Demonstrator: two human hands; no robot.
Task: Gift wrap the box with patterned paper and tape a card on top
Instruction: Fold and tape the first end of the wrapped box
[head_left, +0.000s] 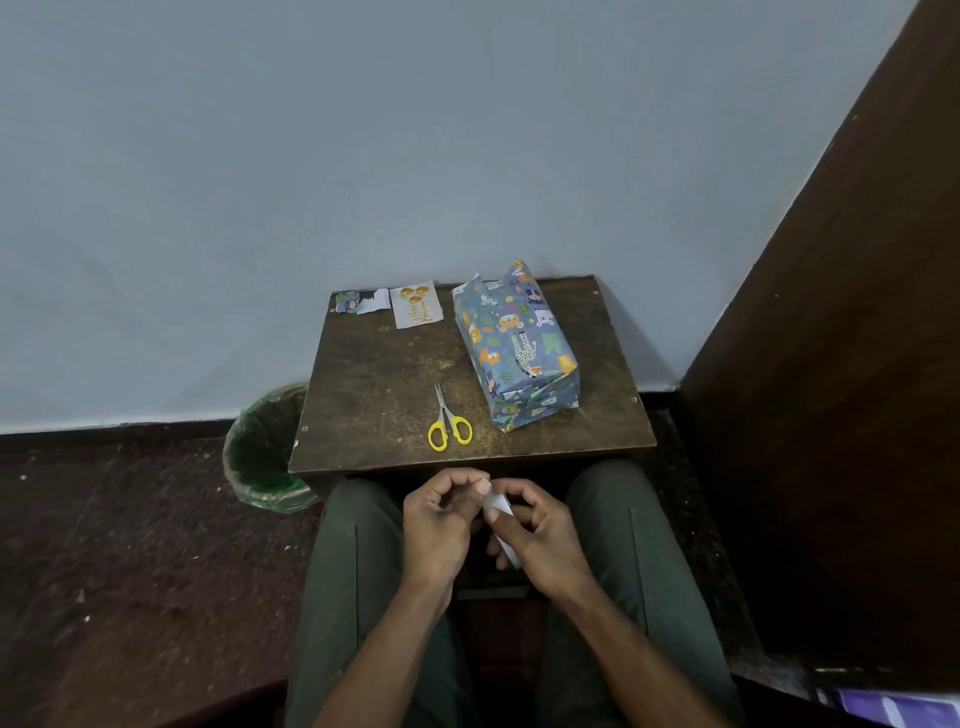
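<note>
The box (517, 349), wrapped in blue animal-print paper, lies on the right half of the small dark wooden table (384, 374); its far end has paper flaps standing up loose. A white card (416, 304) with gold balloons lies at the table's back. Below the table's front edge, over my lap, my right hand (540, 535) grips a white tape roll (500, 512). My left hand (439, 525) pinches at the roll's upper end with thumb and fingertips. Most of the roll is hidden by my fingers.
Yellow-handled scissors (448, 423) lie closed near the table's front edge. Paper scraps (362, 301) sit at the back left corner. A green-lined bin (267, 449) stands on the floor left of the table. A dark wooden panel (841, 364) rises on the right.
</note>
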